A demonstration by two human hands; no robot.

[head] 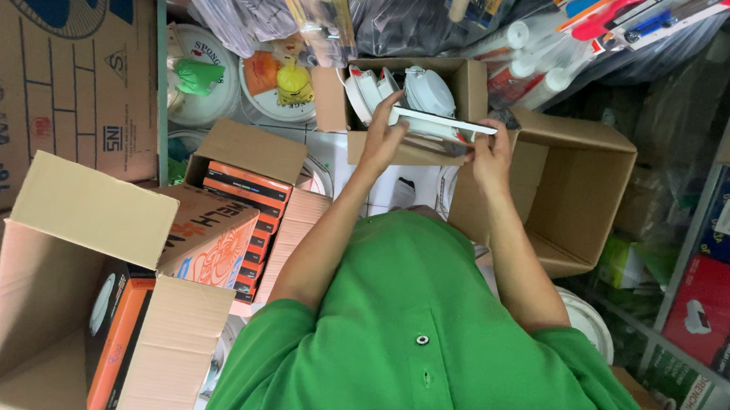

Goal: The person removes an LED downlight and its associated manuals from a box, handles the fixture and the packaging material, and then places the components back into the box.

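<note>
Both the left hand and right hand pinch a flat white panel just above the open carton; more white pieces remain inside, apparently unsorted

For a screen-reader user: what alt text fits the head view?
Both hands, left hand and right hand, hold a flat white panel over an open cardboard box of white round fittings. More open cartons surround a green shirt.

Held a flat white fitting edge-on between left hand and right hand, just over an open cardboard box of white round fittings.
</note>
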